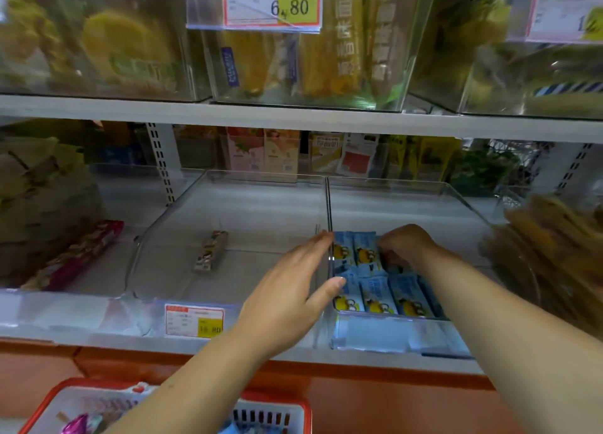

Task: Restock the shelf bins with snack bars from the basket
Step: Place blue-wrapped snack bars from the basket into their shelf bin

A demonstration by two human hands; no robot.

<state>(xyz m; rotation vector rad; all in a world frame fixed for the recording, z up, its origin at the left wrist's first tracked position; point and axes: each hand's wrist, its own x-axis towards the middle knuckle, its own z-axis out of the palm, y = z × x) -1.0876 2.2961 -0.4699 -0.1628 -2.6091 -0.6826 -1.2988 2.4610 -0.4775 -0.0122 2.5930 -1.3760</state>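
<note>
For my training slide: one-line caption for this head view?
Both hands, left and right, arrange blue snack bars in a clear shelf bin.

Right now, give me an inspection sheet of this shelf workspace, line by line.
Surface: grey metal shelf carrying clear plastic bins, price tags clipped on the front.
Job's things: right clear bin holds rows of blue-wrapped snack bars in its front part; left clear bin holds one brown-patterned bar; red plastic basket below, wrapped items inside.
Clutter: long red packet in the neighbouring bin on the left.
Grippers: left hand open, flat against the divider between the bins; right hand curled on the blue bars, grip unclear.
Cables: nothing seen.
Surroundings: upper shelf of yellow packaged goods, blurred; orange base panel beneath.
</note>
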